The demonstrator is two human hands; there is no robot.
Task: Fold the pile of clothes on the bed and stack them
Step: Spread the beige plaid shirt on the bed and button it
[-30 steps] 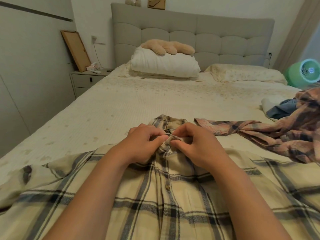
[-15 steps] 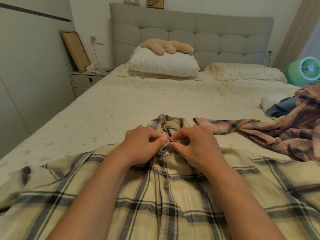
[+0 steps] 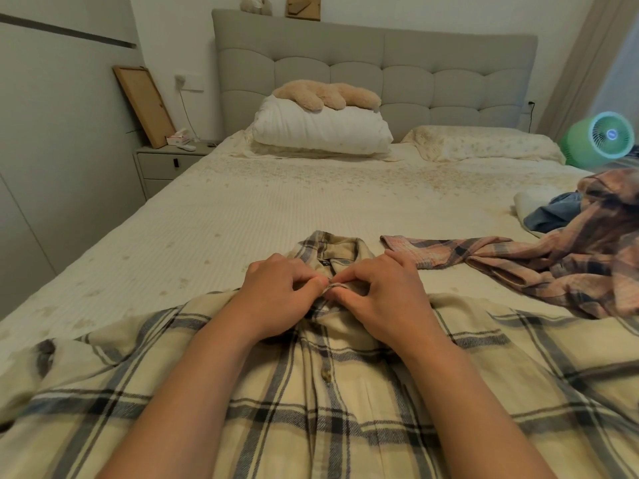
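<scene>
Bedroom setting: cream patterned bed point(image 3: 242, 216) with grey tufted headboard point(image 3: 373, 63), white pillow point(image 3: 321, 131) and plush toy point(image 3: 328, 95) laid on top. Cream plaid shirt point(image 3: 311, 392) was spread flat across the near end, collar pointed toward the headboard. Its placket just below the collar was pinched by the left hand point(image 3: 276, 302) and the right hand point(image 3: 383, 299), fingers curled, fingertips meeting. Pink plaid shirt point(image 3: 553, 267) was heaped at right, against blue garment point(image 3: 549, 212). Green fan point(image 3: 601, 140) was noted beyond
</scene>
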